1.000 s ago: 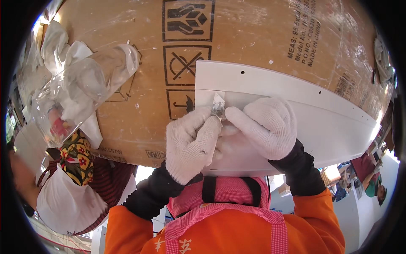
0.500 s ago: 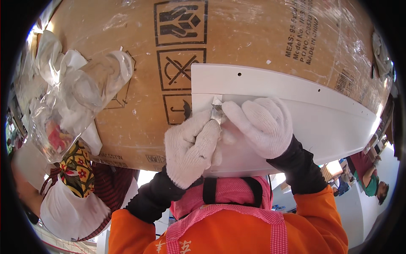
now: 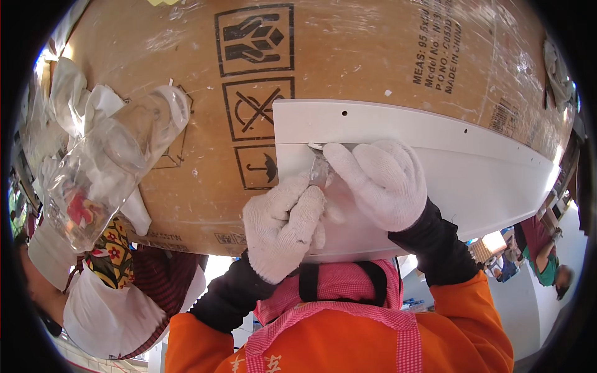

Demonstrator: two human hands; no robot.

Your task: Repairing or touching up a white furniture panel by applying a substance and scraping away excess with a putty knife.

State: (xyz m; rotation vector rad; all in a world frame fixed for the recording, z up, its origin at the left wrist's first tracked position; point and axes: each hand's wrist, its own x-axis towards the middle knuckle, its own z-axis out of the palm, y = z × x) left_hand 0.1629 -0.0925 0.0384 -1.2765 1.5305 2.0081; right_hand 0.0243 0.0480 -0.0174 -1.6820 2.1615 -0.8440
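Note:
A long white panel (image 3: 379,124) with small holes along its far strip lies on a cardboard box. My left hand (image 3: 278,229), in a white knit glove, is closed around a short, shiny metal-looking strip (image 3: 319,171), perhaps a blade. My right hand (image 3: 387,181), gloved alike, has its fingers curled, with a fingertip at the strip's far end. A dark tip and a whitish scrap (image 3: 315,146) show there, on the panel's groove line. Whether the right fingers pinch the dark tip is hidden.
The large brown cardboard box (image 3: 186,205) fills the surface beneath the panel. Crumpled clear plastic wrapping (image 3: 118,146) lies at the left. A co-worker in white and patterned clothing (image 3: 115,311) is close by at lower left; another person in green (image 3: 547,267) is at far right.
The strip's far end has dropped closer to the panel, and a whitish scrap now shows at the groove. Both hands keep nearly the same place; the whole view has shifted slightly.

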